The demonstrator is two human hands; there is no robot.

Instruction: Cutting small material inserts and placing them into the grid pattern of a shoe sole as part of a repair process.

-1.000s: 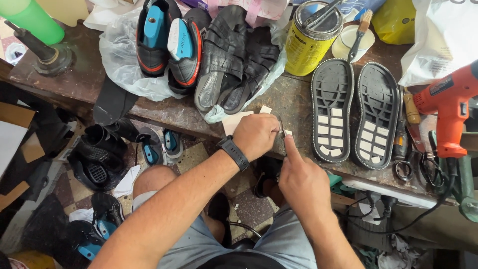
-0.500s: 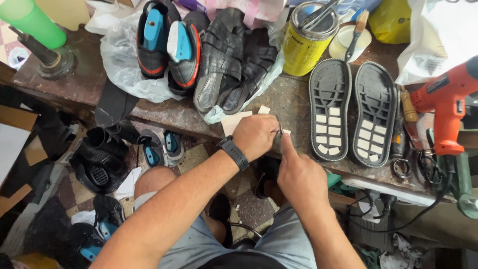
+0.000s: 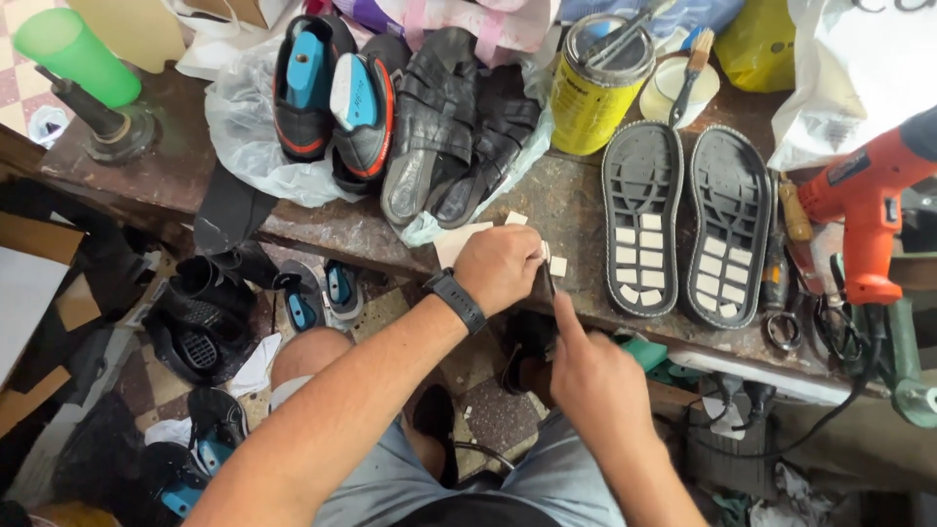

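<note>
**Ana:** Head view first, far left: what sits on the bench point(image 3: 342, 229) there?

**Ben:** A green cup point(image 3: 63, 54) at the back corner, with a dark metal stand point(image 3: 102, 122) just beside it. Next along, a clear plastic bag point(image 3: 249, 137) hangs over the near edge, with a black and blue shoe pair point(image 3: 327, 93) lying on it, then two black sandals point(image 3: 454, 127) with toes pointing to the edge.

**Ana:** And the hands?

**Ben:** The left hand point(image 3: 500, 268) is a curled fist right at the bench's front edge, fingers closed on a small dark strip point(image 3: 548, 283); what kind of thing it is I cannot tell. The right hand point(image 3: 595, 376) sits below the edge, off the bench, its forefinger stretched up to touch that strip, the other fingers folded in. Small pale squares point(image 3: 557, 265) lie just beside the left knuckles.

**Ana:** Any open room around them?

**Ben:** Only a bare patch of bench behind the fist, hemmed in by the sandals on one side and two black soles point(image 3: 688, 224) on the other, treads up with pale squares set in them. A yellow tin point(image 3: 597, 83) stands behind the soles.

**Ana:** Far right?

**Ben:** An orange power tool point(image 3: 864, 210) near the bench's right end, its cables trailing over the edge
</note>
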